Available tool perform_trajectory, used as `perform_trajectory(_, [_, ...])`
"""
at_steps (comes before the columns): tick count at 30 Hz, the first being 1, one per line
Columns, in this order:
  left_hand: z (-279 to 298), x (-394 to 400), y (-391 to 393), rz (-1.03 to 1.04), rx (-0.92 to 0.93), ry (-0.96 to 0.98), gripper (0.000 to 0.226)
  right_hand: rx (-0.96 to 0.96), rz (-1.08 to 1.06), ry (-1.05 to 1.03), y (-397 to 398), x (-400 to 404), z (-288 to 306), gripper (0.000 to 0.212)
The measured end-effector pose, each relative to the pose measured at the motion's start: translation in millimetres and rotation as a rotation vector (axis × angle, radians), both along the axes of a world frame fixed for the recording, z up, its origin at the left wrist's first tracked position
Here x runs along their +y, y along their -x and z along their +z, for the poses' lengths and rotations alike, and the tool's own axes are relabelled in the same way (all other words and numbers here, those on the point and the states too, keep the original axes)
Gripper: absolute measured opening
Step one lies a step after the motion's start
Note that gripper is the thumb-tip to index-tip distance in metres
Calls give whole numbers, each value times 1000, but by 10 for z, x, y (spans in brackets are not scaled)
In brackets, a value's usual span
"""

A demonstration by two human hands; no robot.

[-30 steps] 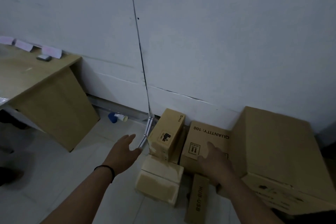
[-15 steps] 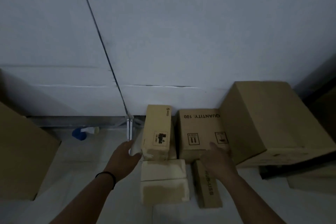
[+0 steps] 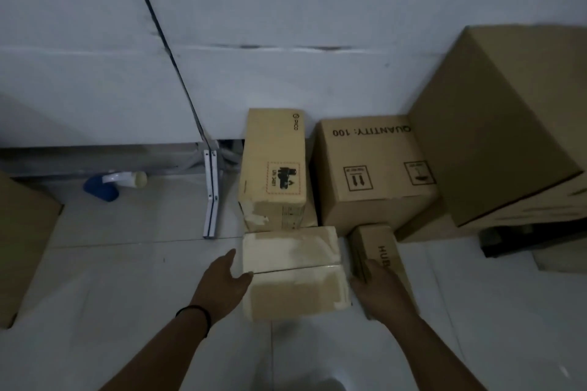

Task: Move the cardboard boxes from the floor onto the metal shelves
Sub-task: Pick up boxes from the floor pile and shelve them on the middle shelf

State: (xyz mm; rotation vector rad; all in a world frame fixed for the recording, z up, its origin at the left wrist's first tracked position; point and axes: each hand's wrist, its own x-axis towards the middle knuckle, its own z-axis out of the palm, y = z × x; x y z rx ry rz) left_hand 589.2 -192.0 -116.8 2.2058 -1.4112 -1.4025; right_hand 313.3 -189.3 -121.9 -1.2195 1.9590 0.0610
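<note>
The taped box sits between open left hand and right hand, fingers straight.

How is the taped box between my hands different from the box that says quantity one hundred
The taped box is low and sits nearest, out on the open floor, while the QUANTITY: 100 box is taller and stands back against the wall. The taped box has pale tape smeared across its top; the QUANTITY: 100 box has clean cardboard with black handling symbols. The left hand touches the taped box; no hand touches the QUANTITY: 100 box. Both are closed brown cardboard.
</note>
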Motion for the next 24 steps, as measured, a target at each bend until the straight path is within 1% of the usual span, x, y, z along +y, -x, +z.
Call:
perform_trajectory(1, [-230, 29, 14, 2, 0, -12, 72, -1, -11, -10, -6, 26, -216, 72])
perform_trajectory(2, [-466, 63, 36, 5, -8, -20, 72, 3, -12, -16, -13, 44, -444, 72])
perform_trajectory(4, [-963, 111, 81, -4, -21, -16, 69, 7, 10, -35, -33, 58, -914, 61])
perform_trajectory(6, [-1366, 98, 117, -18, -34, -1, 57, 31, 45, -31, -10, 38, -1337, 54])
perform_trajectory(8, [-1753, 122, 113, -28, -56, 31, 48, 64, 78, -25, -20, 40, -1709, 58])
perform_trajectory(9, [-1964, 118, 91, -10, -55, 52, 52, 69, 81, -18, -19, 30, -1884, 61])
perform_trajectory(10, [-2211, 115, 71, 15, -51, 67, 62, 59, 77, -10, -18, 23, -2110, 65])
perform_trajectory(12, [-2505, 99, 32, 46, -69, -1, 91, 46, 44, 14, -20, 15, -2397, 74])
perform_trajectory(13, [-2648, 103, 21, 50, -74, -33, 99, 44, 27, 37, -20, 25, -2538, 80])
perform_trajectory(15, [-2844, 123, 44, 22, -65, -55, 107, 37, 3, 72, -23, 51, -2749, 91])
perform_trajectory(18, [-3032, 192, 108, -13, -86, -15, 120, 22, -28, 111, -14, 70, -2946, 104])
perform_trajectory(20, [-3101, 214, 124, -20, -119, 3, 125, 5, -38, 126, 9, 75, -3004, 106])
perform_trajectory(24, [-3141, 203, 97, -46, -141, -21, 128, 12, -36, 109, 22, 68, -3039, 107])
